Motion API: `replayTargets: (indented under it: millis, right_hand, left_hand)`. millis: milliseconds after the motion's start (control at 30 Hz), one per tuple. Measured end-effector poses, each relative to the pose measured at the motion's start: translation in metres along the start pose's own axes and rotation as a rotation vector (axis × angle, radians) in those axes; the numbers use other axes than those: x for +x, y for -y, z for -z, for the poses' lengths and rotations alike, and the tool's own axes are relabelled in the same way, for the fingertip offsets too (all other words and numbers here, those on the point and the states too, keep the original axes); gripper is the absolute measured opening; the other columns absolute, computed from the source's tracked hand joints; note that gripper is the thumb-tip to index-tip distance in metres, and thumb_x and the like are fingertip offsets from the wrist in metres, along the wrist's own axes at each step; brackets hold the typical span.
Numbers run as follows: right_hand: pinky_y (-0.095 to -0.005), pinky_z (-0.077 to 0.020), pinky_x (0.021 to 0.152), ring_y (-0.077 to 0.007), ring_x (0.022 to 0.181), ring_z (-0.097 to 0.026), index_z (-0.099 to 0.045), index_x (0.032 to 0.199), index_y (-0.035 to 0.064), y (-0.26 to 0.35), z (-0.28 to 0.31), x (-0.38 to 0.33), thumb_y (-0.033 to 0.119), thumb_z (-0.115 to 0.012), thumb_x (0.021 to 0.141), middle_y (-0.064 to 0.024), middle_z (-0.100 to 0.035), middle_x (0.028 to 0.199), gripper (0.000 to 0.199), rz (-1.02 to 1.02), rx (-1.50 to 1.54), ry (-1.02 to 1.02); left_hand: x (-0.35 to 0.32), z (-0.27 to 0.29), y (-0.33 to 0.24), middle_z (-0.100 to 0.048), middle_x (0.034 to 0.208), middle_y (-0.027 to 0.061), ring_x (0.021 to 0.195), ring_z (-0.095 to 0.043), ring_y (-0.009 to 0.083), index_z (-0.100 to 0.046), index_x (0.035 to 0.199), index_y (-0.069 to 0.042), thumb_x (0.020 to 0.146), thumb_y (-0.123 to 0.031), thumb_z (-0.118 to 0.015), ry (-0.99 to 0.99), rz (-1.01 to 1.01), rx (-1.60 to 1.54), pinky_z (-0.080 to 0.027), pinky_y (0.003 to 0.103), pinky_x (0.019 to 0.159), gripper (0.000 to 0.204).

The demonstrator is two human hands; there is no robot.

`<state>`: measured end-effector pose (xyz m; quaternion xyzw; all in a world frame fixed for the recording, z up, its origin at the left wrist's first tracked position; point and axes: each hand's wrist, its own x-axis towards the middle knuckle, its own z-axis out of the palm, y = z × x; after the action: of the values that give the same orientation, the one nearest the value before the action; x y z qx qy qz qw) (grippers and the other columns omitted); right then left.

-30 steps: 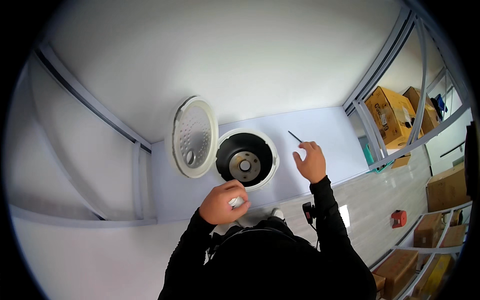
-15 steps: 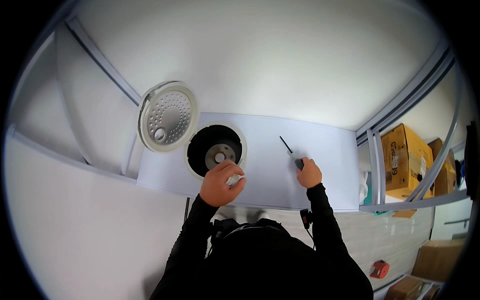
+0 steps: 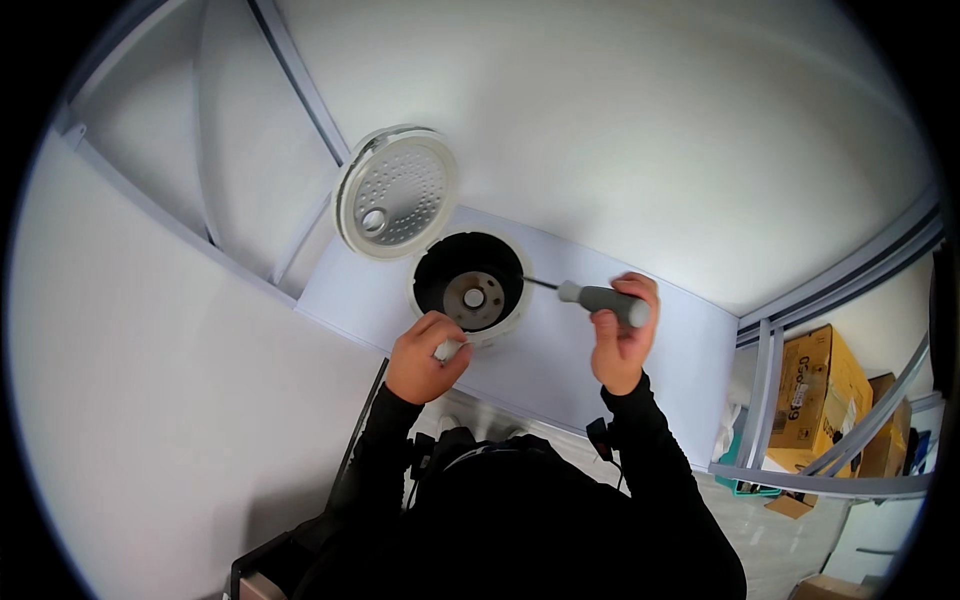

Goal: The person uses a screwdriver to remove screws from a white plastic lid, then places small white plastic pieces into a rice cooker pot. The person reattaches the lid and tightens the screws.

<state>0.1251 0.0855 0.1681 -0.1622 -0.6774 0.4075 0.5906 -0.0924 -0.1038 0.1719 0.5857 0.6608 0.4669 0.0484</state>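
Note:
A rice cooker stands with its lid swung up. Its dark inside shows a round metal heating plate with a pale disc in the centre; no inner pot covers it. My left hand is closed at the cooker's near rim, around a whitish part that seems to be its front latch or handle. My right hand grips a screwdriver by its grey handle. The dark shaft points left, and its tip is at the cooker's right rim.
A pale table carries the cooker, with a white wall behind. Metal frame bars rise at left and right. Cardboard boxes and a teal basket sit at the right. A dark-edged box lies at lower left.
My right hand has lifted the screwdriver off the tabletop and turned it leftward, bringing its tip to the cooker. My left hand keeps its hold. The whole view has shifted and tilted.

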Motion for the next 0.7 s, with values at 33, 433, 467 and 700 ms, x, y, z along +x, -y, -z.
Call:
replayTargets:
  millis: [33, 433, 467, 700]
  right_hand:
    - [-0.0393, -0.048, 0.098, -0.0296, 0.111, -0.058, -0.053, 0.125, 0.0016, 0.004, -0.012, 0.004, 0.003, -0.069, 0.091, -0.0189, -0.057, 0.124, 0.037, 0.009, -0.054, 0.111]
    - [-0.0353, -0.0561, 0.068, -0.0279, 0.072, -0.072, -0.051, 0.127, 0.0033, -0.005, -0.105, 0.005, 0.023, -0.069, 0.101, -0.0144, -0.072, 0.097, 0.037, -0.259, -0.193, 0.488]
    - [-0.0355, -0.0559, 0.068, -0.0278, 0.071, -0.072, -0.051, 0.126, 0.0036, -0.006, -0.108, 0.005, 0.023, -0.069, 0.102, -0.0143, -0.072, 0.094, 0.037, -0.271, -0.208, 0.479]
    - [-0.0379, -0.0552, 0.067, -0.0305, 0.072, -0.071, -0.051, 0.124, 0.0047, -0.017, -0.124, 0.001, 0.025, -0.068, 0.102, -0.0148, -0.071, 0.09, 0.035, -0.276, -0.242, 0.37]
  left_hand:
    - [-0.002, 0.004, 0.002, -0.066, 0.089, 0.0117, 0.082, -0.067, 0.0308, -0.066, 0.09, -0.004, 0.076, 0.001, -0.079, -0.005, 0.003, -0.005, -0.055, 0.037, 0.072, 0.02]
    - [-0.001, 0.04, 0.044, -0.068, 0.091, 0.0084, 0.078, -0.069, 0.0311, -0.068, 0.09, -0.006, 0.079, -0.008, -0.08, 0.05, 0.048, 0.002, -0.056, 0.038, 0.067, 0.017]
    - [0.0, 0.043, 0.047, -0.068, 0.091, 0.0084, 0.078, -0.069, 0.0311, -0.068, 0.09, -0.007, 0.079, -0.008, -0.08, 0.058, 0.053, -0.004, -0.056, 0.039, 0.067, 0.017]
    - [0.009, 0.051, 0.066, -0.068, 0.091, 0.0087, 0.078, -0.069, 0.0311, -0.068, 0.09, -0.006, 0.079, -0.009, -0.08, 0.107, 0.044, -0.072, -0.055, 0.039, 0.067, 0.016]
